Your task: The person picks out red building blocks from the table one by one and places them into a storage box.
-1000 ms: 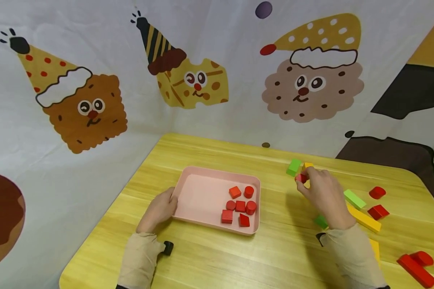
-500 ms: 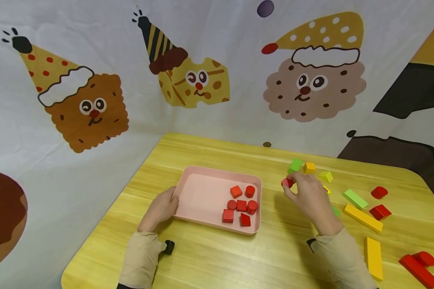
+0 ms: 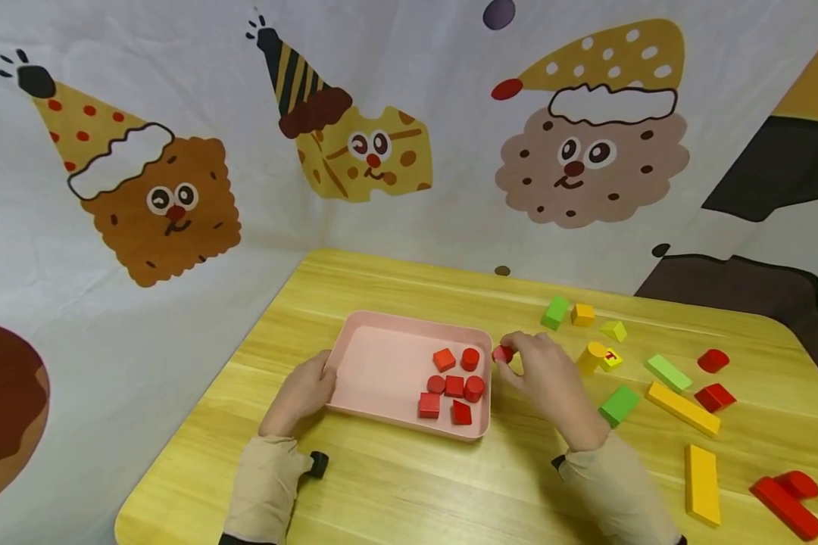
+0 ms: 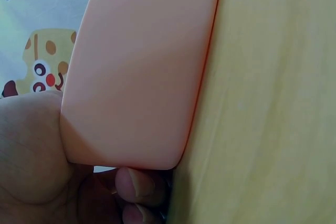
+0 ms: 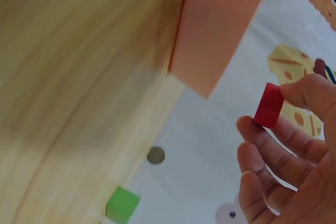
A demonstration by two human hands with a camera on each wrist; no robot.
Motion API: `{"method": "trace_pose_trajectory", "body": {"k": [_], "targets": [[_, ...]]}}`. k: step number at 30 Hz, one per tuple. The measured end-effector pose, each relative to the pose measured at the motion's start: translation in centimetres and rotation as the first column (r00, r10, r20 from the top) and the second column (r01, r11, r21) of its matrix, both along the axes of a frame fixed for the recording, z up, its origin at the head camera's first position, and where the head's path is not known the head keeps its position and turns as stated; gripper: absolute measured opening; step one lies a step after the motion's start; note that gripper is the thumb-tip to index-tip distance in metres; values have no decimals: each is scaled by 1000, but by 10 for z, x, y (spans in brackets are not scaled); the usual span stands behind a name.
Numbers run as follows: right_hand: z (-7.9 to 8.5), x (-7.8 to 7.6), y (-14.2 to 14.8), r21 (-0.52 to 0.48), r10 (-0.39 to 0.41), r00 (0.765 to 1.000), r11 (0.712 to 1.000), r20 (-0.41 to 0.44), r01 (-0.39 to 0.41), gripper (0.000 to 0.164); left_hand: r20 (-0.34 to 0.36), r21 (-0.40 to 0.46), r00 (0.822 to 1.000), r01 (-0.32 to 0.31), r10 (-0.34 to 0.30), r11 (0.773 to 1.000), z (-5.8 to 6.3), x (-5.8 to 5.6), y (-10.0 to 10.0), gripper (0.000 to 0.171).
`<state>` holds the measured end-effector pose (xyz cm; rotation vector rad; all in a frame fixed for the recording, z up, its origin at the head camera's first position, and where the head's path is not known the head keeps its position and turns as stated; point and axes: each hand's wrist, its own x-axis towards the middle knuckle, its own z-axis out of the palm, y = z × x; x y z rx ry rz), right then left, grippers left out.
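Observation:
My left hand (image 3: 301,393) grips the left end of a pink tray (image 3: 382,322). In the left wrist view its thumb side lies at the rim and curled fingertips (image 4: 137,186) show beside the tray wall (image 4: 136,77). Several red blocks (image 3: 429,405), cubes and cylinders among them, lie in the tray's right part. My right hand (image 3: 545,378) pinches a small red block (image 3: 501,354) just off the tray's right wall, above the table. The right wrist view shows that red block (image 5: 269,105) between thumb and fingertips, its other fingers loosely bent.
Right of the tray, the wooden table (image 3: 382,492) bears green blocks (image 3: 619,405), yellow blocks (image 3: 702,484) and a yellow cylinder (image 3: 590,357). Farther right lie red blocks (image 3: 716,397) and a long red block (image 3: 786,507). A cartoon-printed cloth (image 3: 450,227) hangs behind.
My right hand has carried the red block leftward from beside the green and yellow blocks to the tray's right edge. The left hand and the tray have stayed put.

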<state>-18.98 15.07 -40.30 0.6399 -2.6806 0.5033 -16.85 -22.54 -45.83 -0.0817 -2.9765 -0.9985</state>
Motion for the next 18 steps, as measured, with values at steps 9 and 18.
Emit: {"method": "trace_pose_trajectory", "body": {"k": [9,18], "targets": [[0,1,-37,44,62,997,997,34,-64,18,5,-2,1000,11,-11,1000,2,1,-3,26],[-8,9,-55,85,125,992,988,15,-126,21,16,14,1000,2,-2,1000,0,0,1,27]]}}
